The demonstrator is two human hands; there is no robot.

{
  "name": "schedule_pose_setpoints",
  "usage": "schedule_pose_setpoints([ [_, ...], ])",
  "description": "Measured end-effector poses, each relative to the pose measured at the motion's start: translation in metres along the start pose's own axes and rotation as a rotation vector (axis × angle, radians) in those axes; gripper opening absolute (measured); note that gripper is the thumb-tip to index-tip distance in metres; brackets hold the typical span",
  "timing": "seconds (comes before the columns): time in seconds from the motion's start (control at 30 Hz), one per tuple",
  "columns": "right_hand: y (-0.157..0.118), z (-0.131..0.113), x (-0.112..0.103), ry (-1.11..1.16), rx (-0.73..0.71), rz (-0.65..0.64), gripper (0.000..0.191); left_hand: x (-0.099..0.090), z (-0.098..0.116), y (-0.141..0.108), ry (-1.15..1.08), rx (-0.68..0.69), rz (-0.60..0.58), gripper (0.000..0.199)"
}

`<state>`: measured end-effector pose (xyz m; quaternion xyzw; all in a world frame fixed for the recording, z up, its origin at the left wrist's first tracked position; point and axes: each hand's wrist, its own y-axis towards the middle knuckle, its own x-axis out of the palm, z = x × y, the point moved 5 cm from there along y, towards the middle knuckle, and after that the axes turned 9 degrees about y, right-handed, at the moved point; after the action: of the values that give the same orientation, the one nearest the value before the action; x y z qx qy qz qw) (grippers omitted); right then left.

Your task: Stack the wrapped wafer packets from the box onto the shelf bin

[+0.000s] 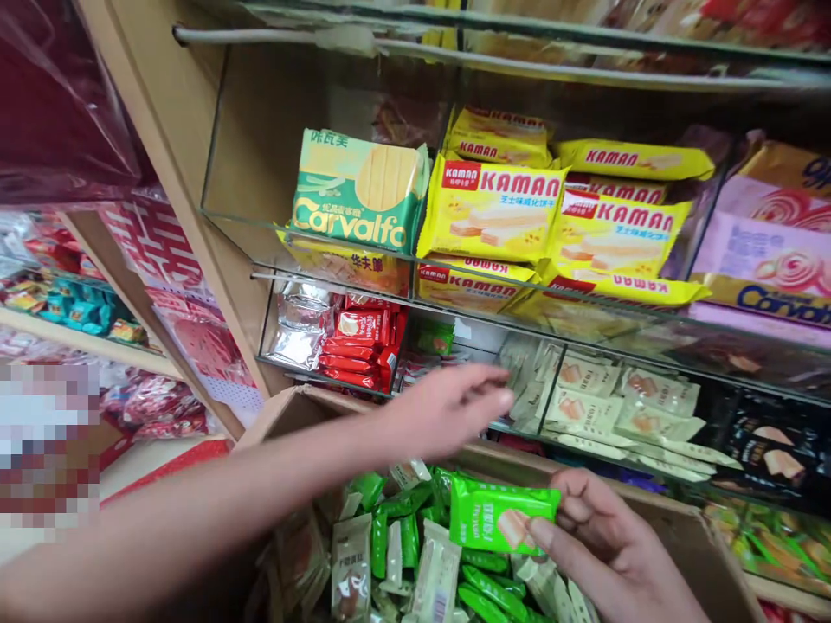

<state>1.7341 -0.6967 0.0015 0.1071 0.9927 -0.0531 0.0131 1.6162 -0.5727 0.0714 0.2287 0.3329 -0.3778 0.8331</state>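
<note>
My right hand [603,541] pinches a green snack packet [503,515] by its right end, thumb in front. The packet is held above a cardboard box [675,528] filled with loose green and pale wrapped packets [434,562]. My left hand [447,411] reaches across from the left, just in front of the lower shelf compartment. Its thumb and fingers are slightly apart and bent, with nothing seen between them. Behind it, a green packet [434,337] lies in that compartment, partly hidden by the hand.
Red packets [360,342] fill the left lower bin, and pale packets [616,402] and black packets [776,450] the right ones. Yellow wafer packs [490,208] and a green wafer pack [357,195] stand above. Glass dividers and a shelf edge [467,307] surround the bins.
</note>
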Motion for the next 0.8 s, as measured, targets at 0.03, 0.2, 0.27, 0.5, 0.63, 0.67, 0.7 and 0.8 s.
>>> schedule_pose_setpoints([
  [0.03, 0.0, -0.001, 0.007, 0.085, 0.013, -0.024, 0.025, 0.006, -0.001, -0.025, -0.201, -0.033, -0.019, 0.046],
  [0.2, 0.017, 0.005, 0.038, 0.167, -0.029, 0.001, 0.028, 0.044, -0.028, -0.088, -0.78, -0.285, -0.127, 0.036],
  [0.27, 0.023, 0.011, 0.041, 0.028, -0.084, 0.114, 0.033, 0.05, -0.034, -0.088, -0.874, -0.308, -0.087, 0.036],
  [0.5, 0.019, 0.017, 0.044, -0.014, -0.193, 0.28, 0.036, 0.05, -0.036, -0.082, -1.08, -0.305, -0.041, 0.043],
  [0.63, 0.019, 0.018, 0.041, 0.037, -0.18, 0.246, 0.035, 0.057, -0.037, -0.083, -1.17, -0.322, -0.073, 0.047],
  [0.67, 0.019, 0.018, 0.041, 0.034, -0.166, 0.224, 0.033, 0.057, -0.038, -0.083, -1.165, -0.326, -0.063, 0.048],
  [0.7, 0.019, 0.019, 0.04, 0.03, -0.153, 0.197, 0.03, 0.057, -0.039, -0.083, -1.151, -0.325, -0.049, 0.049],
  [0.8, 0.017, 0.012, 0.039, -0.03, -0.125, 0.073, 0.033, 0.055, -0.04, -0.083, -1.07, -0.31, -0.031, 0.053],
])
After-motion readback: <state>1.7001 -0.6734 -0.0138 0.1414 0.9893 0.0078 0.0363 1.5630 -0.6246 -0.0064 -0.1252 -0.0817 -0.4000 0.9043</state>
